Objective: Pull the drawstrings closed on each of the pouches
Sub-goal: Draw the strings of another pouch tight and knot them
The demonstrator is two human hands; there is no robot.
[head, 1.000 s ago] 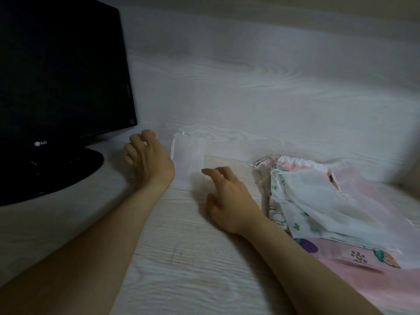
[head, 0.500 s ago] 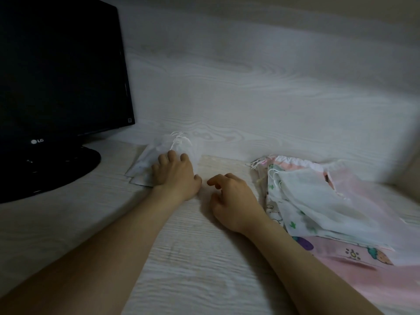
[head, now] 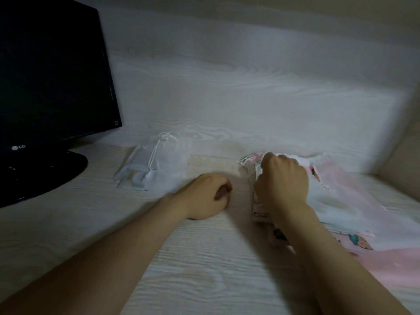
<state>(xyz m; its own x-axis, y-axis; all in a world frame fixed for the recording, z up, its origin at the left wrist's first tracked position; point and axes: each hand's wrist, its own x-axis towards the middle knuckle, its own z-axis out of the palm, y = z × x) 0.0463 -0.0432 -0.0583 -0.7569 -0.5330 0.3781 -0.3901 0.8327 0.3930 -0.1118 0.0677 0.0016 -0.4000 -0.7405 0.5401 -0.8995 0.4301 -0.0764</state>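
Head view: just right of the monitor [head: 50, 76], a white pouch [head: 168, 164] lies flat on the desk [head: 204, 264], its neck cinched. Farther right of the monitor, the left hand [head: 204, 196] rests on the desk, fingers curled, holding nothing. Farthest right, the right hand [head: 281, 185] curls over and grips the top edge of the pouch pile [head: 341, 201].

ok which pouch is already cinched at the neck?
The white pouch lying left by the monitor stand: its neck is bunched, with the cord trailing across it. Those in the pile under the right hand lie flat.
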